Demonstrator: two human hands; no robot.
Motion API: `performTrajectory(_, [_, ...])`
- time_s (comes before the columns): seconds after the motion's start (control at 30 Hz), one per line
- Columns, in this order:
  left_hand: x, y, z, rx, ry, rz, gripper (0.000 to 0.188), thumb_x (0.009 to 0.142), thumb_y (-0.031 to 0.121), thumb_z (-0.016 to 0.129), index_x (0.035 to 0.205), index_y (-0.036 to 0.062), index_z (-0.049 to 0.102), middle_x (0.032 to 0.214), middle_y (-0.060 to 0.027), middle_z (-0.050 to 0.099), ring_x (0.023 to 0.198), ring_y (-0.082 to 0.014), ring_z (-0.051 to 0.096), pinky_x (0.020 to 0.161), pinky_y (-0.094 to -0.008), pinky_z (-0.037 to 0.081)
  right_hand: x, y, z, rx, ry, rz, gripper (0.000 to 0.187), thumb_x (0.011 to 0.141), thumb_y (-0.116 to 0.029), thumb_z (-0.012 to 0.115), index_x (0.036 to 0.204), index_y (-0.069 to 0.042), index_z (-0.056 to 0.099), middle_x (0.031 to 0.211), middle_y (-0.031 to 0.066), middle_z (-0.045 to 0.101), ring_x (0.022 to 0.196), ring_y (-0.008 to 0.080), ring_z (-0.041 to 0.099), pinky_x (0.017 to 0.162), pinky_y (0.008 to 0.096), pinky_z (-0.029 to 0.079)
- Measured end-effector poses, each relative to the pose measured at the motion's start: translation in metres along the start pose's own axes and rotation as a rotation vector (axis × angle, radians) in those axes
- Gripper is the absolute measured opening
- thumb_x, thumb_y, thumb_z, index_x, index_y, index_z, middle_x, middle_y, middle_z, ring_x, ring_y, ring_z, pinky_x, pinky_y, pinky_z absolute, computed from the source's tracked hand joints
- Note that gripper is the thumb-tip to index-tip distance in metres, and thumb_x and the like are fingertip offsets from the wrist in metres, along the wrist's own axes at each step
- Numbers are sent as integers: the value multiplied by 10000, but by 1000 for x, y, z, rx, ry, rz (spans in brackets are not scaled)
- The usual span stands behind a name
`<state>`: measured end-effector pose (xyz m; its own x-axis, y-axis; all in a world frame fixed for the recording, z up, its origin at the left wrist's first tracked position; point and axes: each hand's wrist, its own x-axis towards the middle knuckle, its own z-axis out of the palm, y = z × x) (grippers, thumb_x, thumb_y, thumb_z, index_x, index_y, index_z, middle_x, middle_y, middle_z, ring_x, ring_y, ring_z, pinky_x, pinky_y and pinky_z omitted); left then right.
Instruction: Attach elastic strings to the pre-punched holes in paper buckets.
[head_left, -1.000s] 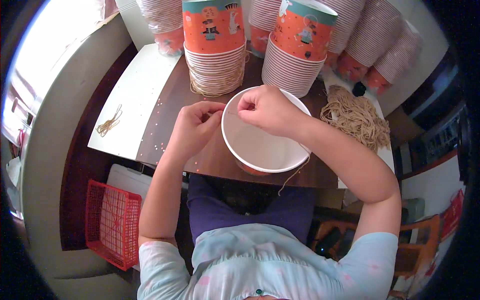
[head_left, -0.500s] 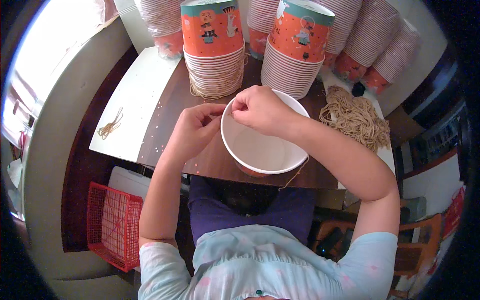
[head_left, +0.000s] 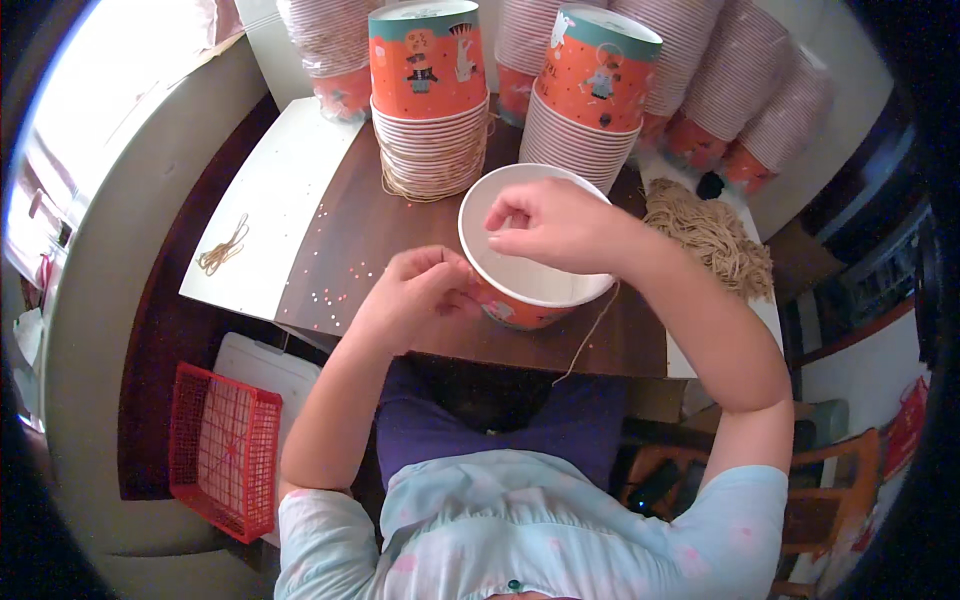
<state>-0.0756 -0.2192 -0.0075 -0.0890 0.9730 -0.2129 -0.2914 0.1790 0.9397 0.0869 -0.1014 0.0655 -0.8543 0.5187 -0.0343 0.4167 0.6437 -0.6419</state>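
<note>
A large paper bucket (head_left: pixel 540 315), white inside and orange with printed figures outside, stands tilted on the brown table in front of me. Fingers bent in a pinch, my left hand (head_left: pixel 425 290) is against the bucket's left outer wall just below the rim; what it pinches is too small to make out. Over the bucket's mouth is my right hand (head_left: pixel 555 225), its fingers curled and thumb drawn in, anything between them hidden. From the bucket's right side a thin tan cord (head_left: pixel 590 335) hangs down past the table's front edge.
Two stacks of upturned orange buckets, a left stack (head_left: pixel 428 75) wound with cord and a right stack (head_left: pixel 595 90), stand behind. A heap of tan cord (head_left: pixel 710 235) lies right, a small cord bundle (head_left: pixel 225 245) left. Wrapped stacks line the back; a red basket (head_left: pixel 225 450) sits lower left.
The bucket has shifted a little right and tipped, so more of its orange front shows. My left hand has come down along its side; my right hand has moved from the rim over the opening.
</note>
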Motion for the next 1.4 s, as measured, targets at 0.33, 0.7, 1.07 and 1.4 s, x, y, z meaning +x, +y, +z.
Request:
performTrajectory(0.33, [-37,-42,22,-639,-228,8,173,917,200,440,908,77,562,1058,-157,646,1014,-278,610,942,-404,444,-81,-19,40,8,581,-182,132,813,-43,643,940,-21,614,748,49,640,612,70,570,539,242,464])
performTrajectory(0.7, [-57,-62,39,-289,-145,358,115,941,87,506,960,-7,569,1088,-127,636,929,-131,598,867,-299,477,-105,-4,125,29,777,-277,173,752,-55,701,919,-52,661,952,114,635,780,288,627,725,333,517])
performTrajectory(1.07, [-66,-73,45,515,141,740,160,814,-12,631,961,-12,568,795,-74,589,597,-76,514,524,-207,427,-104,-9,129,508,697,-5,103,813,-79,683,868,-1,646,863,42,617,754,92,590,671,223,483])
performTrajectory(1.4, [-59,-57,43,697,159,782,374,743,-50,605,1102,36,543,851,-96,577,597,-194,581,504,-290,475,-103,-4,130,418,630,-19,64,801,17,643,861,14,621,908,66,616,768,104,609,673,238,511])
